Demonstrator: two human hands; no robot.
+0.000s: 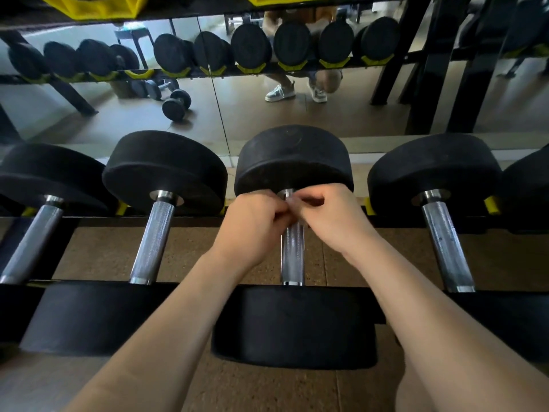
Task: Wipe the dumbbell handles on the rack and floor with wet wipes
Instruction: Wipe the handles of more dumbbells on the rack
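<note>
The left hand [252,224] and right hand [332,218] meet with fingers curled. Their fingertips pinch a small pale scrap [290,200] between them, over the far end of the middle handle [292,254]. I cannot tell whether they touch the steel. That dumbbell [294,156] lies on the rack [196,222] among others, with a mirror [237,108] behind.

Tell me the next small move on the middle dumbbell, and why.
Probably draw the pale wipe down the handle toward you: left hand and right hand pinch it at the far end, by the far head, and the knurled length below lies bare.
</note>
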